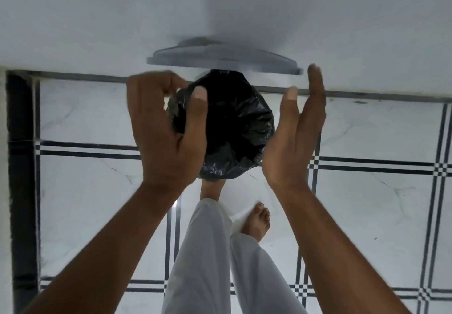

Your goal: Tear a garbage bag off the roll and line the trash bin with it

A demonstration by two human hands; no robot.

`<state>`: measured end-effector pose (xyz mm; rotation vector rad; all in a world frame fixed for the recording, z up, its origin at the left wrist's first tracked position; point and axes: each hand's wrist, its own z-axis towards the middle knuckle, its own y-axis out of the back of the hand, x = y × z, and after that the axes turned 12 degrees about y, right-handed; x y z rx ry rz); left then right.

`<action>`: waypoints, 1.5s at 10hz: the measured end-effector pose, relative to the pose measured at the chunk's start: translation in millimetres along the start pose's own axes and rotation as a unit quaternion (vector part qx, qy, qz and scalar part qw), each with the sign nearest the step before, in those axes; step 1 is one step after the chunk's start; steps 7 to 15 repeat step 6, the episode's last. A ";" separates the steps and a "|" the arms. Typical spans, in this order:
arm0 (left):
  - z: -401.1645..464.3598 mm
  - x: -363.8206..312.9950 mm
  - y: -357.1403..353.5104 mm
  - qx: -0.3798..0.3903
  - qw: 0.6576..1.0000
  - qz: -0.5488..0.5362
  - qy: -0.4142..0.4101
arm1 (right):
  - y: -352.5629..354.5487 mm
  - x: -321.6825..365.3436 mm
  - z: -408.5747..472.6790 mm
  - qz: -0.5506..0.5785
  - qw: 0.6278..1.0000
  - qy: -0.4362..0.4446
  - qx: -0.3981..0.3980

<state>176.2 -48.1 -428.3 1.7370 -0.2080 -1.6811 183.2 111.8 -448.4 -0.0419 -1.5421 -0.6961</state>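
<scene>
A black garbage bag is spread over the mouth of the trash bin on the floor, and its crinkled plastic hides the bin's rim and walls. The bin's grey lid stands raised behind it, against the white wall. My left hand hovers over the bag's left edge with fingers loosely curled and thumb apart, with nothing clearly pinched. My right hand is held flat and open at the bag's right side, palm facing the bin. The roll of bags is not in view.
The floor has white marble tiles with black line borders. A dark strip runs down the left edge. My legs in white trousers and my bare feet stand just in front of the bin.
</scene>
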 end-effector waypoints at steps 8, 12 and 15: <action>-101.0 140.2 -9.5 0.339 0.901 0.229 0.149 | 6.5 -110.6 -128.7 -0.109 0.943 -0.117 0.293; -101.0 140.2 -9.5 0.339 0.901 0.229 0.149 | 6.5 -110.6 -128.7 -0.109 0.943 -0.117 0.293; -101.0 140.2 -9.5 0.339 0.901 0.229 0.149 | 6.5 -110.6 -128.7 -0.109 0.943 -0.117 0.293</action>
